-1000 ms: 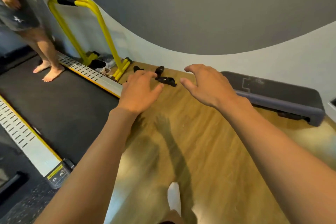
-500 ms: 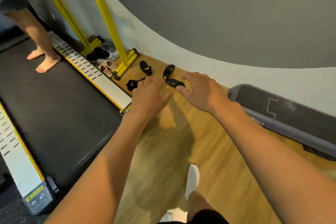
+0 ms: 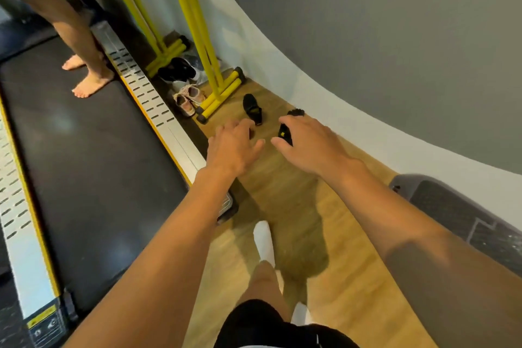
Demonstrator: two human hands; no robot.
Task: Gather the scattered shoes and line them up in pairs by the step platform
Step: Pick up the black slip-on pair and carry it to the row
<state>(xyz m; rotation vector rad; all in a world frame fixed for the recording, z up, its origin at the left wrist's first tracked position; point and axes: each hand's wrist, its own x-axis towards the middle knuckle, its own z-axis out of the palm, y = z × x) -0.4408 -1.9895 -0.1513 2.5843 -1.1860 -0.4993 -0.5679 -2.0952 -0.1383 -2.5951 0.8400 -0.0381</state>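
Wooden floor [image 3: 296, 206] holds black fabric shoes [image 3: 252, 106] near its wall edge; your left hand [image 3: 231, 147] and right hand [image 3: 310, 144] hover above, fingers spread.

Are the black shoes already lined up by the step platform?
No, the black shoes lie scattered near the yellow frame, well away from the step platform.
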